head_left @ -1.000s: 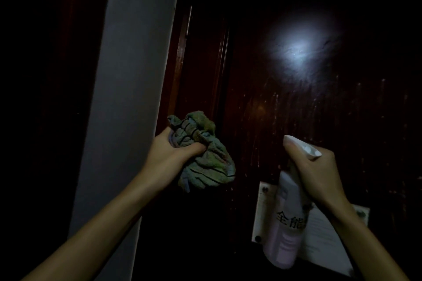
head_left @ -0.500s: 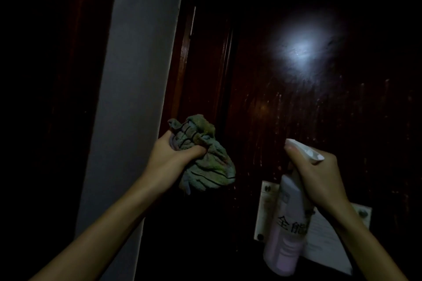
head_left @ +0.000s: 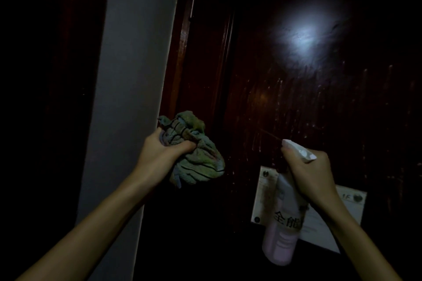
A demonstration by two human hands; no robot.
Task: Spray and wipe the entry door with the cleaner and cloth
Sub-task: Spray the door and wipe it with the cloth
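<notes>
Left hand (head_left: 159, 155) bunching cloth (head_left: 196, 162), fingers (head_left: 186, 145) curling tight round it, wad spilling out just past knuckles. Cloth looking greenish, striped and crumpled. Guessing soft and light, any handful working.

Right hand (head_left: 308, 175) gripping bottle (head_left: 283, 235) at neck, body hanging below fingers, nozzle poking out above. Pale plastic, probably getting slippery when wet, so neck's the spot.

Door (head_left: 296, 98) sitting just ahead of fingers, dark, glossy, streaky.

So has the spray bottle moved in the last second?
Yes. The spray bottle sits slightly lower against the white plaque on the door.
</notes>
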